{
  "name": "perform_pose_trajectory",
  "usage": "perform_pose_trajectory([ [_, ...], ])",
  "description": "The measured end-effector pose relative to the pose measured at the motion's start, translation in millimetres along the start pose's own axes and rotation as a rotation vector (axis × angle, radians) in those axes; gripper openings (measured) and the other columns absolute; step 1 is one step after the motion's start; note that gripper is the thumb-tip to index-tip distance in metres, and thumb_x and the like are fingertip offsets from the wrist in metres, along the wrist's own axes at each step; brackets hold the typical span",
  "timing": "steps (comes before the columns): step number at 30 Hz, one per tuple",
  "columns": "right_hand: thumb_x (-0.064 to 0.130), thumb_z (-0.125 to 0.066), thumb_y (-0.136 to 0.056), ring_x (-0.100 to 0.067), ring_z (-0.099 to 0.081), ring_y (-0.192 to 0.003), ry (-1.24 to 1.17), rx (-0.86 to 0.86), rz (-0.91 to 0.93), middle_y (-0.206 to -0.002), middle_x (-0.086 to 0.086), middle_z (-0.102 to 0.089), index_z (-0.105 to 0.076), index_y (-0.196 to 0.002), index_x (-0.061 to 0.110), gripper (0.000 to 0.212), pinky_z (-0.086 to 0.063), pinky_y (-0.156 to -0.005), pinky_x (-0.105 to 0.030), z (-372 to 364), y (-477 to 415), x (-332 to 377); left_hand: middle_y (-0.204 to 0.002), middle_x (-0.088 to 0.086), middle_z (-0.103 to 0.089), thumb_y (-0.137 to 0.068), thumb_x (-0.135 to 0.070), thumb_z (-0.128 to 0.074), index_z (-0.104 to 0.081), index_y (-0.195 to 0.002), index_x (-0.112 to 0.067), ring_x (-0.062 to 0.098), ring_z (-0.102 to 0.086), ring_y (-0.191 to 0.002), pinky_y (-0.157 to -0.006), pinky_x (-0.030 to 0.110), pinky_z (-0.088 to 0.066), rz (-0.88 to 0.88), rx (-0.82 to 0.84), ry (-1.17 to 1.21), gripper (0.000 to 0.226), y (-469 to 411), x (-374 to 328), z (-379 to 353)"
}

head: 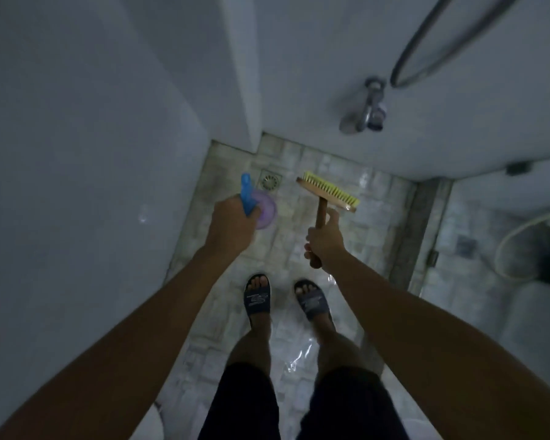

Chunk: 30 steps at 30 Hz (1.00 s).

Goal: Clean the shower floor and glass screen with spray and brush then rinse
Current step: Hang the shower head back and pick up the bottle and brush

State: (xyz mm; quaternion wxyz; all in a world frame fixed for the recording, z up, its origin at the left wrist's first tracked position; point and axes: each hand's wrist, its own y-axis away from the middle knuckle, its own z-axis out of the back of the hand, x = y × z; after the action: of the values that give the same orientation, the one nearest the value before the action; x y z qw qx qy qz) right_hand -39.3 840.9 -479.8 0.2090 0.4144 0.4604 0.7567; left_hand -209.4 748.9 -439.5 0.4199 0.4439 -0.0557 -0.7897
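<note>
My left hand (231, 222) grips a spray bottle (261, 211) with a purple body and a blue trigger head, its nozzle pointing forward over the tiled shower floor (302, 236). My right hand (324, 238) holds the wooden handle of a scrub brush (329, 192), whose yellow bristles face away from me above the floor. The glass screen (496, 242) stands on the right, past a dark floor threshold. My two feet in dark slides stand on the wet tiles below the hands.
A round floor drain (270, 181) lies just ahead of the spray bottle. A metal tap (367, 109) and a looping shower hose (426, 49) hang on the far wall. White walls close in on the left. Beyond the screen sits a white hose and a dark object.
</note>
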Motion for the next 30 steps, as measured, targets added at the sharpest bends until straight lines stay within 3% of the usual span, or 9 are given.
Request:
perform_pose_trajectory([
  [3, 0.008, -0.04, -0.1, -0.02, -0.046, -0.048, -0.069, 0.013, -0.069, -0.073, -0.013, -0.05, -0.05, -0.105, 0.011, 0.012, -0.035, -0.038, -0.022, 6, 77, 44, -0.082, 0.012, -0.064, -0.095, -0.02, -0.069, -0.069, -0.095, 0.008, 0.024, -0.061, -0.074, -0.062, 0.028, -0.044, 0.03, -0.05, 0.025, 0.028, 52, -35, 65],
  [7, 0.018, -0.05, -0.094, -0.022, -0.059, -0.049, 0.049, 0.157, 0.004, -0.065, -0.012, -0.061, -0.062, -0.1, 0.011, 0.015, -0.045, -0.051, -0.026, 14, 186, 93, -0.087, 0.02, -0.07, -0.094, -0.022, -0.069, -0.068, -0.091, 0.006, 0.029, -0.066, -0.075, -0.065, 0.038, -0.054, 0.083, -0.154, 0.069, 0.029, 134, -62, 149],
  [10, 0.016, -0.057, -0.086, -0.024, -0.062, -0.055, 0.118, 0.356, 0.145, -0.081, -0.016, -0.071, -0.073, -0.093, 0.009, 0.018, -0.045, -0.055, -0.026, 13, 272, 120, -0.077, 0.017, -0.065, -0.092, -0.02, -0.071, -0.06, -0.076, -0.004, 0.023, -0.059, -0.067, -0.061, 0.035, -0.048, 0.104, -0.312, 0.111, 0.025, 204, -69, 206],
  [13, 0.015, -0.054, -0.088, -0.027, -0.063, -0.06, 0.285, 0.561, 0.279, -0.09, -0.02, -0.076, -0.072, -0.107, 0.008, 0.027, -0.041, -0.051, -0.025, 2, 343, 134, -0.066, 0.016, -0.059, -0.09, -0.019, -0.074, -0.053, -0.066, -0.006, 0.023, -0.054, -0.06, -0.058, 0.039, -0.046, 0.153, -0.474, 0.123, 0.035, 275, -66, 246],
  [17, 0.003, -0.071, -0.077, -0.034, -0.059, -0.063, 0.625, 0.8, 0.596, -0.084, -0.023, -0.073, -0.067, -0.114, 0.014, 0.038, -0.045, -0.055, -0.034, -24, 434, 140, -0.069, 0.01, -0.063, -0.089, -0.02, -0.074, -0.061, -0.073, -0.005, 0.019, -0.055, -0.061, -0.054, 0.027, -0.04, 0.31, -0.714, 0.211, 0.026, 380, -56, 286],
  [20, 0.016, -0.074, -0.087, -0.034, -0.072, -0.084, 0.803, 0.956, 0.838, -0.085, -0.012, -0.077, -0.066, -0.117, 0.021, 0.031, -0.056, -0.083, -0.046, -51, 507, 133, -0.071, 0.006, -0.066, -0.086, -0.02, -0.075, -0.068, -0.079, -0.004, 0.015, -0.057, -0.063, -0.051, 0.012, -0.036, 0.409, -0.968, 0.224, 0.019, 465, -49, 311],
  [24, 0.029, -0.066, -0.096, -0.006, -0.063, -0.059, 0.834, 1.11, 1.073, -0.066, 0.001, -0.069, -0.069, -0.112, 0.021, 0.018, -0.047, -0.061, -0.015, -95, 608, 115, -0.069, 0.004, -0.068, -0.082, -0.03, -0.076, -0.07, -0.078, -0.009, 0.022, -0.064, -0.067, -0.061, 0.033, -0.046, 0.517, -1.262, 0.226, 0.022, 573, -33, 341],
  [27, 0.033, -0.065, -0.096, -0.01, -0.055, -0.055, 0.84, 1.231, 1.205, -0.061, 0.0, -0.061, -0.071, -0.107, 0.022, 0.017, -0.042, -0.054, -0.018, -129, 682, 86, -0.071, 0.0, -0.071, -0.075, -0.047, -0.068, -0.072, -0.079, -0.016, 0.019, -0.067, -0.071, -0.069, 0.039, -0.054, 0.562, -1.453, 0.239, 0.032, 650, -19, 359],
  [30, 0.034, -0.064, -0.095, -0.013, -0.047, -0.05, 0.804, 1.336, 1.304, -0.059, -0.005, -0.053, -0.072, -0.101, 0.023, 0.014, -0.038, -0.048, -0.02, -162, 741, 57, -0.07, -0.002, -0.07, -0.08, -0.038, -0.076, -0.07, -0.079, -0.015, 0.016, -0.066, -0.067, -0.066, 0.041, -0.056, 0.595, -1.575, 0.204, 0.024, 710, -6, 372],
])
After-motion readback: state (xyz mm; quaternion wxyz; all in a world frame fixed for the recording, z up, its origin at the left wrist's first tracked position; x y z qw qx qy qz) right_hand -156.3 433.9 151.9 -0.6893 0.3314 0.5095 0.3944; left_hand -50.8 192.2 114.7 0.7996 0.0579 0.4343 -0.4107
